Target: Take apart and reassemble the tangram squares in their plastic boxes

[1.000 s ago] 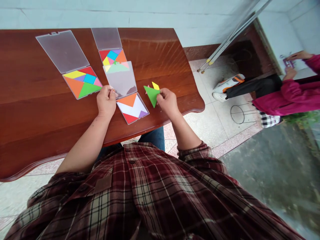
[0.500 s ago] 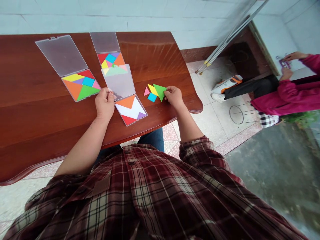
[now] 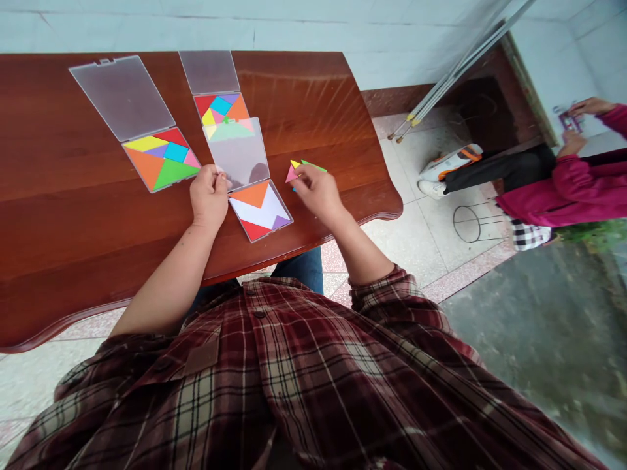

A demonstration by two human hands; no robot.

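My left hand (image 3: 208, 196) pinches the left edge of the nearest tangram case, where its clear lid (image 3: 238, 153) meets the tray (image 3: 259, 210). The tray holds an orange, a red and a purple piece on a white base. My right hand (image 3: 318, 189) lies over a small group of loose pieces on the table, fingers curled down onto them. A pink triangle (image 3: 290, 174), a yellow piece (image 3: 295, 164) and a green triangle (image 3: 314, 166) stick out from under the fingertips. What the fingers grip is hidden.
Two more open tangram cases, both full of coloured pieces, lie on the brown wooden table (image 3: 73, 215): one at the left (image 3: 161, 164), one behind (image 3: 221, 109). The table's right edge is close to my right hand. Another person in a pink sleeve (image 3: 568, 186) sits on the floor at the right.
My right hand set the green triangle down beside the yellow and pink pieces, then moved left over the group, covering the blue piece. My left hand has stayed on the case.
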